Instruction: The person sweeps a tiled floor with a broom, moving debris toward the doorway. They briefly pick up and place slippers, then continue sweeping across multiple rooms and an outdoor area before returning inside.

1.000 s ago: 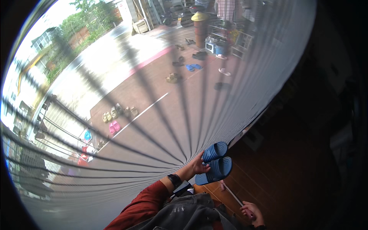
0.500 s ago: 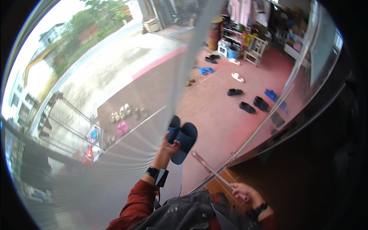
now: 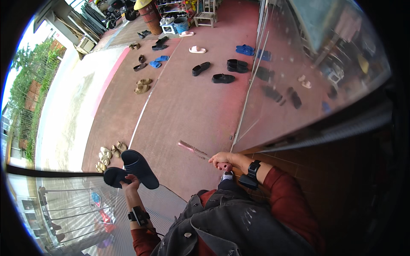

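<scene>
My left hand (image 3: 130, 183) grips a pair of dark navy slide slippers (image 3: 143, 170) at lower left, its thumb and fingers closed on them. One slipper lies partly across the other, above the ribbed translucent sheet. In my right hand (image 3: 221, 159), right of the middle, is a long thin brush (image 3: 188, 146) with a pink handle and a row of bristles. My fingers wrap round the handle end, and the bristled end points up and left over the reddish floor. A dark device is strapped to each wrist.
Pale tan shoes (image 3: 104, 157) stand beyond the slippers. Farther off are black shoes (image 3: 223, 78), blue sandals (image 3: 244, 50) and a pink slipper (image 3: 197, 49). A glass panel (image 3: 299, 77) slants along the right. A wooden chair (image 3: 206, 17) and a blue bucket (image 3: 181, 24) stand at the back.
My view has turned left and down. The slippers have moved left in the picture and now show more fully. The brush has swung to a flatter angle, still in my right hand.
</scene>
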`<control>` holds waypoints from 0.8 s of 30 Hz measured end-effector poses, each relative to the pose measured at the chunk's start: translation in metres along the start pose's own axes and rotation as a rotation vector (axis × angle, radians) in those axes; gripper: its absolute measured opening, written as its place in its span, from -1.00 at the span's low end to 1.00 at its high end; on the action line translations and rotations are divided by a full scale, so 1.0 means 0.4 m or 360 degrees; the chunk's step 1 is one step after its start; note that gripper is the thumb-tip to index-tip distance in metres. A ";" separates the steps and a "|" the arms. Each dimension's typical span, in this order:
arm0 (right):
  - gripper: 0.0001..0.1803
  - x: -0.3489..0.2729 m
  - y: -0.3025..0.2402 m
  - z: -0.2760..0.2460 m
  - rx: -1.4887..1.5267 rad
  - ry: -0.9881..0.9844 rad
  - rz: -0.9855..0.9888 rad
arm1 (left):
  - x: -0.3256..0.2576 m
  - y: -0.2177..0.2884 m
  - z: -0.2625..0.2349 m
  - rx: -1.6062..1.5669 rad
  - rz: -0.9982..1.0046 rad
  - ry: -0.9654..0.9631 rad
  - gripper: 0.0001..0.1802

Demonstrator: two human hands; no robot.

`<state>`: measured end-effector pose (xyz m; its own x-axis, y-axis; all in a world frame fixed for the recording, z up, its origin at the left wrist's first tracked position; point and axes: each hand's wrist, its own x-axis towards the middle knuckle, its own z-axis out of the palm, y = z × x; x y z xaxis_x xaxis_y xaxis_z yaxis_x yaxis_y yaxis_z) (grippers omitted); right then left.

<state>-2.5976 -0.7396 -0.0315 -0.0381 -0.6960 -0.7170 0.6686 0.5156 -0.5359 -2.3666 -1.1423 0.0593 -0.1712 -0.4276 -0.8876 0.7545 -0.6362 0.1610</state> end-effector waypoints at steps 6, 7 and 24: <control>-0.46 0.117 -0.094 -0.056 0.0153 0.0193 -0.0094 | 0.171 0.020 0.145 -0.0142 0.0149 0.0000 -0.39; -0.48 0.140 -0.110 -0.061 0.0226 0.0231 -0.0065 | 0.195 0.038 0.173 -0.0126 0.0177 0.0032 -0.39; -0.48 0.225 -0.395 -0.237 0.1184 0.0712 -0.0481 | 0.547 -0.114 0.653 0.0715 -0.0322 0.0190 -0.49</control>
<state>-2.7770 -0.8363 -0.0537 -0.4694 -0.4106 -0.7817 0.8830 -0.2196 -0.4149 -2.6038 -1.3745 -0.0295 -0.1920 -0.2076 -0.9592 0.3621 -0.9234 0.1274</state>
